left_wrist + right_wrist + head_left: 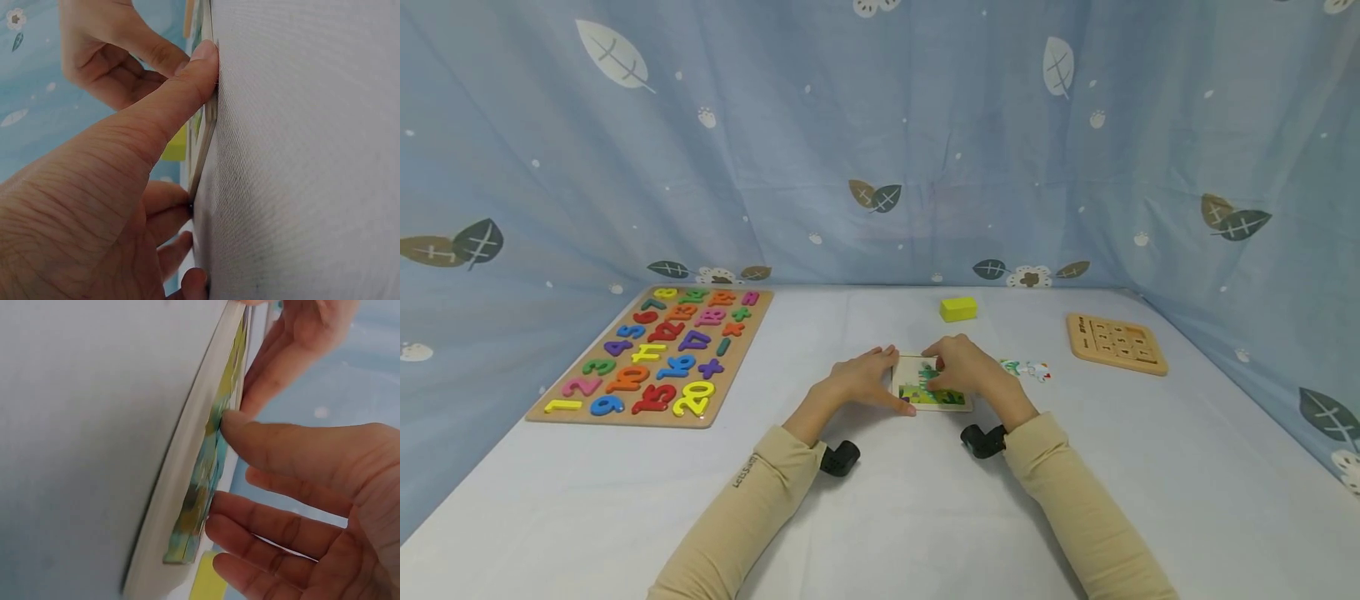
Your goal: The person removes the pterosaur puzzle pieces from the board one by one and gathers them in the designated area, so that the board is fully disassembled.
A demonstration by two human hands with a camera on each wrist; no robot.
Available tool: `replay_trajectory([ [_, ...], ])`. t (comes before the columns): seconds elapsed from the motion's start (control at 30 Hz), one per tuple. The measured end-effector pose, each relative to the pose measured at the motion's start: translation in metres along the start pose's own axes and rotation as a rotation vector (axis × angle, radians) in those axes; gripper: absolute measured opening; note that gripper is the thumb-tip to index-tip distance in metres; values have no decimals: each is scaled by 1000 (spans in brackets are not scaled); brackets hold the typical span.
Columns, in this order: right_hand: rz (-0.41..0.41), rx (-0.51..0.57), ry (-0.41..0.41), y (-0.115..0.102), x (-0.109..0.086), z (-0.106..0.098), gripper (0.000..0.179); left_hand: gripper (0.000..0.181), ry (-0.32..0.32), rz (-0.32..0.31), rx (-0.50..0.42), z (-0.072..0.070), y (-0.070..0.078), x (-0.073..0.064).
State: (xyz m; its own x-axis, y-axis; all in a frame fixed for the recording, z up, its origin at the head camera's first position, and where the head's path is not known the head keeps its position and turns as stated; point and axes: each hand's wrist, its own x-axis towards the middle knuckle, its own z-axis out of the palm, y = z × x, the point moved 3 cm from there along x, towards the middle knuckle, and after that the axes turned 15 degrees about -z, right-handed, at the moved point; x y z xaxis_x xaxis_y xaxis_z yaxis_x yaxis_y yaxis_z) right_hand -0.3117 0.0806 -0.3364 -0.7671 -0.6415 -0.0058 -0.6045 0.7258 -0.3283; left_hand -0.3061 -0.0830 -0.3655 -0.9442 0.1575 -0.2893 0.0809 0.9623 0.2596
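A small wooden jigsaw board (936, 409) with a green dinosaur picture lies flat on the table between both hands. My left hand (859, 379) holds its left side, thumb at the near corner and fingers at the far one. In the left wrist view that thumb (203, 59) bears on the board's edge. My right hand (970, 367) reaches over the board and pinches a puzzle piece (927, 377) within the picture between thumb and fingers. The right wrist view shows the thumb tip on the picture pieces (194, 512); the piece's outline is partly hidden.
Loose puzzle pieces (1032, 370) lie right of the board. A yellow block (958, 309) stands behind it. At the left is a number board (718, 392) with colourful numerals; at the right, a wooden number tray (1086, 340). A blue curtain (820, 150) hangs behind the table.
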Motion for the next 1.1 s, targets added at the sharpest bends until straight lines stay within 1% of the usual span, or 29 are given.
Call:
replay_trajectory([
  [0.2, -6, -37, -38, -2, 2, 2, 50, 105, 2, 1, -3, 0, -1, 1],
  [0.4, -56, -72, -61, -3, 3, 3, 37, 106, 0, 3, 4, 1, -1, 3],
  [0.53, -68, -80, -50, -3, 1, 2, 37, 106, -2, 7, 5, 1, -1, 3],
  [0.8, -60, -66, -7, -2, 1, 1, 33, 105, -3, 2, 9, 1, -1, 2],
  [0.97, -86, -73, 32, -1, 2, 2, 29, 106, 6, 8, 8, 1, 0, 0],
  [1.1, -116, -75, 49, -2, 1, 2, 27, 106, 7, 7, 9, 1, 0, 1],
])
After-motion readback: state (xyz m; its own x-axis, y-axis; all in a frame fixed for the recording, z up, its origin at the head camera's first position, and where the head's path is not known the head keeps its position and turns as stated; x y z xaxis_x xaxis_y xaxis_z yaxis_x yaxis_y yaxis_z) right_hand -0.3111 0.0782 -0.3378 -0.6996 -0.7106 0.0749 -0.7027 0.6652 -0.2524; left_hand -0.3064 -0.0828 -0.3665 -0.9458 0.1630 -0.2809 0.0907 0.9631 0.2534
